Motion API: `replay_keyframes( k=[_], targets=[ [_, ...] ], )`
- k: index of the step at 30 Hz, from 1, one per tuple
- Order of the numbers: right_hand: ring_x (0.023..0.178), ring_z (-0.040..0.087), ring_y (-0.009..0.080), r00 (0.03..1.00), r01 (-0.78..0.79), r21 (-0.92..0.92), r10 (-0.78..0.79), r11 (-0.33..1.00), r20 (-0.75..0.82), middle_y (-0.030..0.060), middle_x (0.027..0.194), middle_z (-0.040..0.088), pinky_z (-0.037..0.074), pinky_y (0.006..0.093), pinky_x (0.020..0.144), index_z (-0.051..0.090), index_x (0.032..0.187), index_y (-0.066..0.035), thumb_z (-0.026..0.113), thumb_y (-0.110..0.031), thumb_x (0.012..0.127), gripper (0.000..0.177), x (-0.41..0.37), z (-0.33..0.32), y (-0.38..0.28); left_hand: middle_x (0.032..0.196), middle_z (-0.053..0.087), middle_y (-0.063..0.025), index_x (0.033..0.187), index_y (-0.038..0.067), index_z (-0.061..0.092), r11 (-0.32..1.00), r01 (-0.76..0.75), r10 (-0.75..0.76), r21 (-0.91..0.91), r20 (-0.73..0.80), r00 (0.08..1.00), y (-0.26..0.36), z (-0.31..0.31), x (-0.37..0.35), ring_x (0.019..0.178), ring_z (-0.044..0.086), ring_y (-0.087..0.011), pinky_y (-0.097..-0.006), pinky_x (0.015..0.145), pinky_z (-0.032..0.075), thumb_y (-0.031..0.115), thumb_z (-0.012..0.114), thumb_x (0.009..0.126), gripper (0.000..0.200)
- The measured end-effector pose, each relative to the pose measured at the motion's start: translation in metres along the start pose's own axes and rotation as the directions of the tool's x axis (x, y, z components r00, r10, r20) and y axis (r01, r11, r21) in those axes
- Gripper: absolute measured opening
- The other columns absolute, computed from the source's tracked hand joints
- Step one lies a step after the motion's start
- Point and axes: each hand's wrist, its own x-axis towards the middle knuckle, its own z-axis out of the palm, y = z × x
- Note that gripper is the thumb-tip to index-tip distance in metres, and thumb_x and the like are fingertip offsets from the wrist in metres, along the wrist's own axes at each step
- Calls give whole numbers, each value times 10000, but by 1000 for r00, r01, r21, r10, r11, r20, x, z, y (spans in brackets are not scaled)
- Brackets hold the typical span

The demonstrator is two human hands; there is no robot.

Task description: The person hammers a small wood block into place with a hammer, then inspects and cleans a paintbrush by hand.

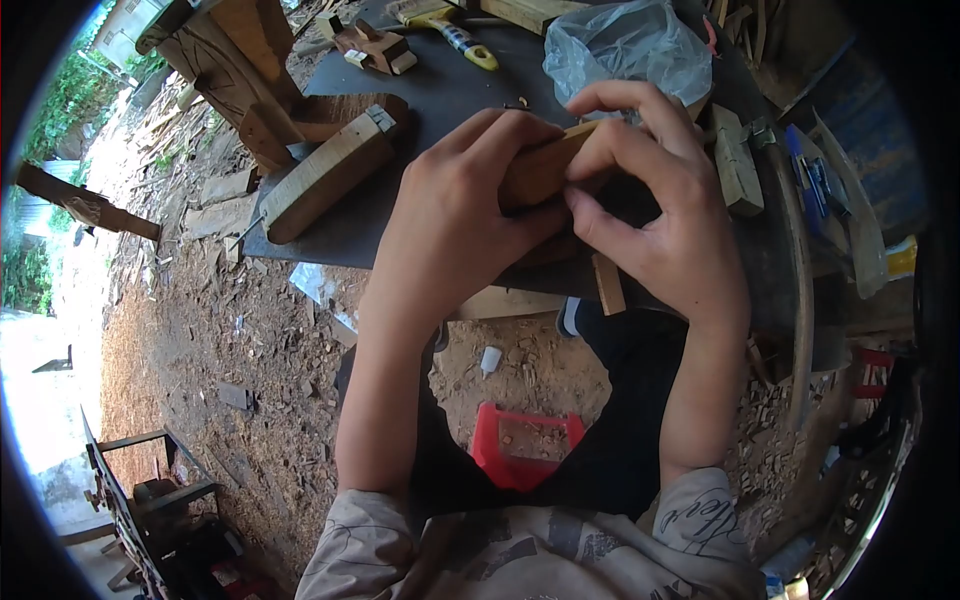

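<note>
My left hand (pixel 460 185) is wrapped round a brown wooden block (pixel 540 172) above the dark tabletop. The thumb and fingers of my right hand (pixel 655 190) are pinched together against the block's right side. Whatever they grip there, if anything, is too small or hidden to make out. Below the hands, a small wooden strip (pixel 607 284) sticks out at the table's front edge. My left hand covers part of the block.
On the dark table (pixel 345 225) lie a wooden plane-like tool (pixel 335 180), a paintbrush (pixel 465 42), a small wooden tool (pixel 375 50) and a clear plastic bag (pixel 625 50). A wood block (pixel 737 165) lies right. A red stool (pixel 490 445) shows between my legs.
</note>
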Motion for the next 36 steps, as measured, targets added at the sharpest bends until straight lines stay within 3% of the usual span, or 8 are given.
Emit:
replay_keyframes(
  k=[6, 9, 15, 20, 23, 26, 29, 36],
  targets=[
    [1012, 612, 232, 984, -55, -76, 41, 996, -176, 71, 1096, 611, 481, 350, 910, 623, 901, -44, 859, -135, 780, 280, 4, -2, -3, 1115, 709, -109, 1130, 60, 672, 995, 95, -94, 7, -89, 992, 4, -3, 0, 961, 722, -350, -413, 807, 587, 102, 862, 710, 463],
    [832, 549, 188, 976, -72, -161, 37, 984, -213, 22, 900, 541, 457, 336, 792, 598, 894, -58, 937, -300, 749, 441, 3, -3, 2, 1186, 747, -77, 1147, 58, 704, 987, -87, 104, 131, -122, 987, 7, -2, 2, 1045, 749, -279, -377, 873, 609, 21, 881, 690, 492],
    [763, 527, 164, 944, -41, -225, -36, 973, -328, 1, 805, 531, 420, 314, 715, 605, 835, -61, 945, -356, 743, 459, 8, -2, -4, 1207, 743, -79, 1128, 37, 703, 973, -66, 119, 221, -237, 964, 7, 0, -1, 1062, 749, -255, -356, 862, 623, 29, 891, 704, 464],
    [705, 518, 170, 970, -217, -71, 207, 974, -124, 8, 725, 554, 419, 313, 691, 649, 767, -21, 931, -360, 770, 440, 0, 0, -6, 1215, 742, -83, 1147, 37, 704, 967, -76, 150, 243, -303, 941, 4, 3, -1, 1081, 747, -261, -358, 884, 627, 34, 909, 690, 501],
    [684, 651, 199, 972, -170, -13, 165, 985, -166, 58, 709, 684, 484, 353, 764, 714, 762, -14, 901, -446, 784, 471, -2, 9, 3, 1226, 714, -63, 1163, 53, 670, 961, -113, 188, 253, -295, 937, 2, 5, -2, 1094, 726, -267, -370, 875, 618, 57, 884, 695, 515],
    [686, 657, 215, 930, -346, 210, 363, 914, -49, 75, 745, 701, 490, 351, 801, 733, 836, 7, 882, -367, 826, 403, 2, 0, -9, 1229, 699, -49, 1173, 63, 645, 954, -122, 201, 272, -283, 938, 0, 8, -3, 1092, 717, -267, -373, 860, 613, 73, 874, 698, 527],
    [697, 646, 216, 908, -375, 338, 415, 863, -51, 79, 750, 691, 478, 366, 814, 723, 872, 8, 833, -320, 870, 346, 2, 5, -10, 1218, 702, -42, 1181, 71, 634, 957, -101, 177, 271, -272, 946, 1, 8, -2, 1079, 718, -264, -371, 845, 614, 81, 879, 695, 545],
    [708, 653, 213, 954, -259, 109, 272, 960, -125, 80, 774, 708, 457, 354, 822, 722, 934, -7, 810, -320, 878, 330, -2, 4, -3, 1128, 719, -33, 1196, 112, 630, 978, 15, 39, 210, -251, 967, 7, 7, -7, 929, 746, -279, -368, 739, 618, 105, 895, 696, 566]
  ],
)
